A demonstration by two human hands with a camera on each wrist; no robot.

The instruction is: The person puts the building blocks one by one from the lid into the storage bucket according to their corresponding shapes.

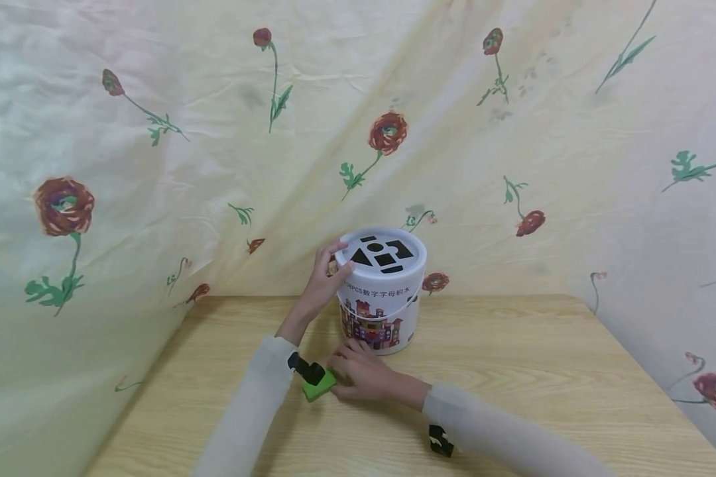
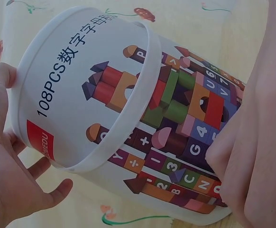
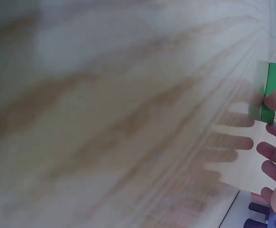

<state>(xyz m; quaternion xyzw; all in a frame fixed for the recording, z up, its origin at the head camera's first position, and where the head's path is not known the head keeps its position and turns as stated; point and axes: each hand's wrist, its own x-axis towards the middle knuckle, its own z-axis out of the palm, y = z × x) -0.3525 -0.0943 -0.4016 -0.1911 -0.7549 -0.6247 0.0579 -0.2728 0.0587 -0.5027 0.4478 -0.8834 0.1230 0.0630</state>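
Note:
A white lidded bucket (image 1: 407, 318), printed with pictures of coloured toy blocks, stands upright on the table. My left hand (image 1: 323, 281) holds the bucket's upper left edge, its thumb and fingers around the rim. In the left wrist view the left hand (image 2: 14, 156) shows at the lid's edge, some fingertips partly behind the bucket. Low in front of the bucket, my right hand (image 1: 366, 374) pinches a flat green block (image 1: 319, 386) just above or on the table; contact is unclear. The right wrist view shows thumb and fingertips at the green block (image 3: 272, 85).
The lid (image 1: 366, 240) has several dark cut-out holes, among them a triangle, a circle and squares. A white carrying handle (image 1: 370, 318) hangs across the bucket's front. The wooden table (image 1: 513, 371) ends against a flower-patterned cloth (image 1: 215, 132) behind and at both sides.

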